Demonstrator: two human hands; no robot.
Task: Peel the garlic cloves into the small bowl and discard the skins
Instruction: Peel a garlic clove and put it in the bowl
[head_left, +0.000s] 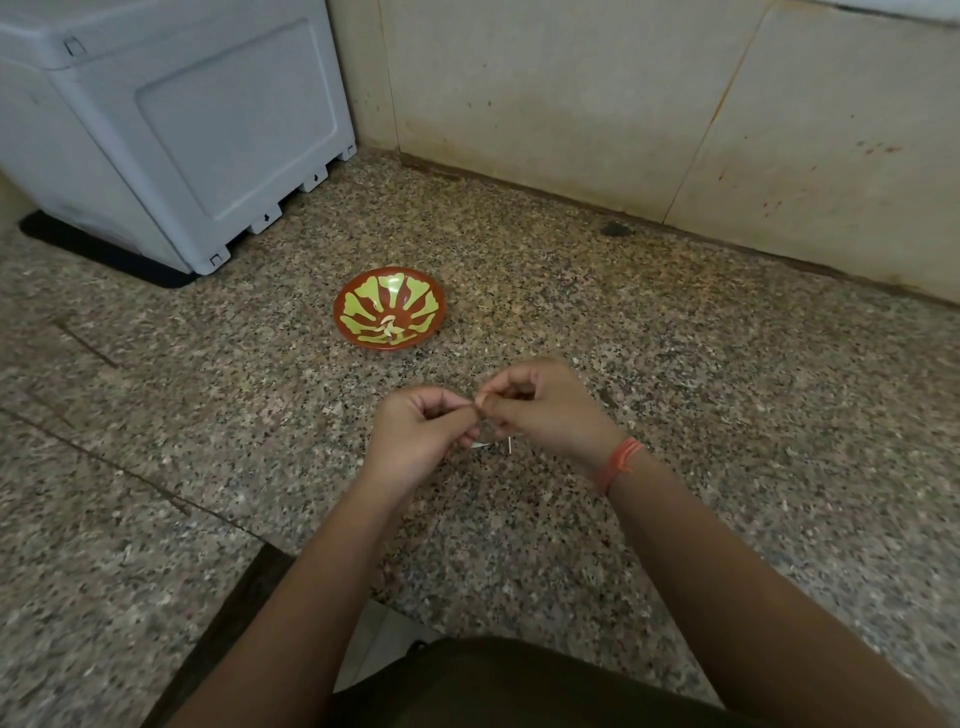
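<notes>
Pale clove (479, 412) between pinching hands (415, 431) (548, 410)

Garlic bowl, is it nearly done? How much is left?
Done: a few peeled cloves lie in the small bowl. In hand: the left hand and right hand pinch a clove between them, mostly hidden. Left: finish it, drop it in, and bin the skins; a pale scrap lies on the floor below the hands. No other unpeeled garlic shows.
</notes>
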